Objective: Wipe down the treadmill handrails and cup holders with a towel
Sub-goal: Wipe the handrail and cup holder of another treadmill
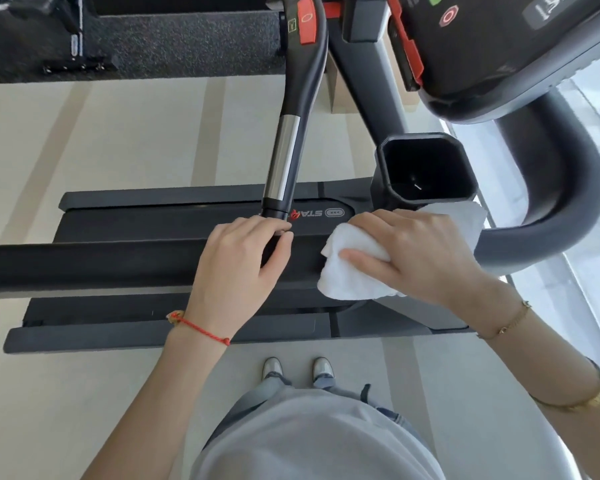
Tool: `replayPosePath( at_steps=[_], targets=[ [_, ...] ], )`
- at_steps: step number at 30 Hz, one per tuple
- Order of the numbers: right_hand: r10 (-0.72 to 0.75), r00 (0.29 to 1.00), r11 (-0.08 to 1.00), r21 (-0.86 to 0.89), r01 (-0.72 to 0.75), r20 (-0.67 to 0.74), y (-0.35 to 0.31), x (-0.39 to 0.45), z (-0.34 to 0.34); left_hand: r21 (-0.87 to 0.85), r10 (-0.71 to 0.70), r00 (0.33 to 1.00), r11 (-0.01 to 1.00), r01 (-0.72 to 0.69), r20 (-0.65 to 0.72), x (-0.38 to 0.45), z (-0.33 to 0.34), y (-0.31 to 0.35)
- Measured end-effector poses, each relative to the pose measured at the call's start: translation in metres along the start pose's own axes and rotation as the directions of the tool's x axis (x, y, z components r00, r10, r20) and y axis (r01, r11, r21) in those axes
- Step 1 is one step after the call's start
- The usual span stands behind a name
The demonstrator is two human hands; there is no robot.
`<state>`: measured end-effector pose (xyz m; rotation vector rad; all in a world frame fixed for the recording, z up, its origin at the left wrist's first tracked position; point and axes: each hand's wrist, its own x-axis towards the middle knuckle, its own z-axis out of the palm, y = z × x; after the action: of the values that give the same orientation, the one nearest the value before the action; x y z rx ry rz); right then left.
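The right hand [420,251] presses the towel [347,275] (white, bunched) onto the handrail [118,268].

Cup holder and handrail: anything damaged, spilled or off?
Nothing stands out. The cup holder looks intact, no spill visible; a small glint sits at its bottom. The right hand presses the white towel on the handrail; the left hand rests alongside.

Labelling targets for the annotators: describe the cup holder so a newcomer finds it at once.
Start at the big dark treadmill console at upper right. Just below it sits the black, squarish, open-topped plastic cup holder, directly above the white folded towel under the right hand. It is the only hollow well here; its neighbours are solid bars.
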<state>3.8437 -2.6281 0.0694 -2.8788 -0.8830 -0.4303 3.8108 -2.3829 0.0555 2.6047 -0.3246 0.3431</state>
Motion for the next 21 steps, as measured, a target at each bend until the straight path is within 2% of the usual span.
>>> replayPosePath(
  at_steps=[8, 13, 21],
  targets=[
    [-0.115, 0.993, 0.993, 0.015, 0.116, -0.032, -0.038, 0.024, 0.013, 0.055, -0.051, 0.994, 0.997, 0.057, -0.098, -0.008, -0.008, -0.021],
    [-0.156, 0.987, 0.983, 0.092, 0.159, -0.043, -0.063, 0.04, 0.023, 0.049, -0.081, 0.986, 0.995, 0.089, -0.147, -0.014, -0.021, -0.047],
    [-0.093, 0.986, 0.996, -0.009, 0.092, -0.135, -0.101, 0.056, 0.034, 0.029, -0.047, 0.991, 0.998, 0.051, -0.126, -0.024, -0.051, -0.098]
  ],
)
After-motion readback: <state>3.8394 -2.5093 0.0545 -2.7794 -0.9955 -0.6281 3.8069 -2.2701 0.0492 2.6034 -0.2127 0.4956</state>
